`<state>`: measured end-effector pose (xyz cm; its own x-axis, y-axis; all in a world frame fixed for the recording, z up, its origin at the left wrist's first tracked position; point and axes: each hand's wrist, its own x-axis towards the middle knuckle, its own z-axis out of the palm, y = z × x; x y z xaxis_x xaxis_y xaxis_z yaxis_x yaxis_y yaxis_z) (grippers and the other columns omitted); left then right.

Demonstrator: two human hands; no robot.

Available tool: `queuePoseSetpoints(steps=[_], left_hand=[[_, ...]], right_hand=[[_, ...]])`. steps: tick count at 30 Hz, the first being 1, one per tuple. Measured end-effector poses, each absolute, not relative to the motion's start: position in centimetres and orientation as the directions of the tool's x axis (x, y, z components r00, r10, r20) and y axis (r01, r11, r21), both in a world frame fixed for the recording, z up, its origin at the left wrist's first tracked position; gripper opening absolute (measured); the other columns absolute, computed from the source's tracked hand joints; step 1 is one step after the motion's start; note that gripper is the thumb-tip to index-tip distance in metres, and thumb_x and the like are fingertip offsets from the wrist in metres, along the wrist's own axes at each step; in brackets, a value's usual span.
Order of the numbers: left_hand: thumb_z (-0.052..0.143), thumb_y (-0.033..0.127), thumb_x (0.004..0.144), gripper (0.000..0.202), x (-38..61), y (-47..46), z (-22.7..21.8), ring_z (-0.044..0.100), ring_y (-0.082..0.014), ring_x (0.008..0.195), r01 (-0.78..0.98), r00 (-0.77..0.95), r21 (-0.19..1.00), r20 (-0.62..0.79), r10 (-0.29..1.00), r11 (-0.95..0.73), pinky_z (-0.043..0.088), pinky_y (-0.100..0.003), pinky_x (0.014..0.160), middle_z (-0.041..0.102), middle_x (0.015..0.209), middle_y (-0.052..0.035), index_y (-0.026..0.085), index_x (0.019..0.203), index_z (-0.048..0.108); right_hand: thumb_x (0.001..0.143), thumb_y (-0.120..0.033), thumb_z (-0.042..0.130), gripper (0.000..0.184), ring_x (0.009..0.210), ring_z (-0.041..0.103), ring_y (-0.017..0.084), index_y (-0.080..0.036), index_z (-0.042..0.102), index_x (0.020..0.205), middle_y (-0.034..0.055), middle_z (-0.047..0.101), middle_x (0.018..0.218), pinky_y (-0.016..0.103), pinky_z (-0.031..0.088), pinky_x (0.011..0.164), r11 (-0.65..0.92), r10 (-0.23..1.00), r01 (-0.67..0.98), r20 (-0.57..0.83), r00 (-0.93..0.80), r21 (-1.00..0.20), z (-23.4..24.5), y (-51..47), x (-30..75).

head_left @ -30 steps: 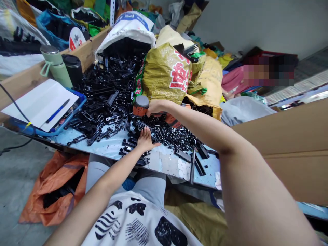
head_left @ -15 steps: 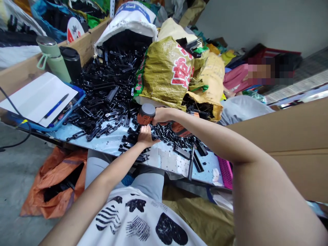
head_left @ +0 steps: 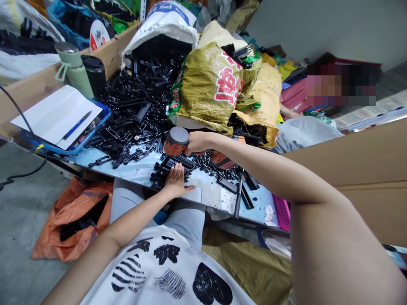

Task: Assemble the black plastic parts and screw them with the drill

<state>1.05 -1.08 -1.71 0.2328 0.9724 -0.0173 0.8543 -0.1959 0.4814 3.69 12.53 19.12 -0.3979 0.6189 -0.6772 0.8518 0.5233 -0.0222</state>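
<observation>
My right hand (head_left: pixel 199 142) is wrapped round the grip of an orange and grey cordless drill (head_left: pixel 176 142), held above the row of black plastic parts (head_left: pixel 159 173) near the table's front. The drill's bit is hidden from me. My left hand (head_left: pixel 175 180) lies flat on those parts, fingers stretched out and thumb spread to the right. To the right of it, under my right forearm, lies a pile of small dark screws (head_left: pixel 205 163). A large heap of loose black plastic parts (head_left: pixel 133 110) spreads behind the drill.
At the left, a blue tray (head_left: pixel 106 120) bears white paper (head_left: pixel 54 114) and a pen (head_left: pixel 78 125). Behind stand a green flask (head_left: pixel 79 76) and a black cup (head_left: pixel 95 74). Yellow sacks (head_left: pixel 206 84) bound the back. A cardboard sheet (head_left: pixel 349 169) stands right; another person (head_left: pixel 294 97) sits beyond.
My left hand has drawn back toward me from beside the drill, exposing more of the black parts. The drill in my right hand has shifted slightly left. The whole view has shifted a little.
</observation>
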Motion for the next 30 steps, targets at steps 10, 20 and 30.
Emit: queuePoseSetpoints(steps=[10, 20, 30], left_hand=[[0.032, 0.079, 0.074, 0.108, 0.9, -0.9, -1.6, 0.008, -0.0333, 0.142, 0.850, 0.236, 0.480, 0.018, 0.972, -0.216, 0.009, -0.045, 0.116, 0.016, 0.151, -0.0254, -0.006, 0.141, 0.022], [0.033, 0.081, 0.073, 0.107, 0.9, -0.9, -2.2, 0.018, -0.0333, 0.140, 0.855, 0.218, 0.462, 0.091, 0.972, -0.236, 0.013, -0.045, 0.114, 0.024, 0.148, -0.0256, -0.004, 0.139, 0.028], [0.032, 0.078, 0.076, 0.098, 0.6, -1.4, -1.5, 0.027, -0.0335, 0.136, 0.845, 0.222, 0.490, 0.045, 0.974, -0.215, 0.022, -0.043, 0.110, 0.035, 0.143, -0.0247, 0.000, 0.136, 0.033]], right_hand=[[0.063, -0.040, 0.063, 0.039, 0.069, 0.063, 0.022, -0.012, 0.072, 0.088, 0.0109, 0.068, 0.078, 0.026, 0.041, 0.054, 0.628, 0.700, 0.756, -0.556, -0.448, 0.182, 19.7, 9.3, 3.3], [0.060, -0.032, 0.066, 0.031, 0.060, 0.060, 0.018, -0.012, 0.072, 0.082, 0.0059, 0.067, 0.068, 0.025, 0.041, 0.053, 0.648, 0.574, 0.760, -0.686, -0.447, 0.046, 18.3, 8.4, 1.6], [0.061, -0.033, 0.066, 0.033, 0.072, 0.062, 0.021, -0.014, 0.071, 0.087, 0.0072, 0.068, 0.078, 0.026, 0.042, 0.058, 0.712, 0.528, 0.702, -0.664, -0.529, 0.007, 20.5, 5.9, 1.6]])
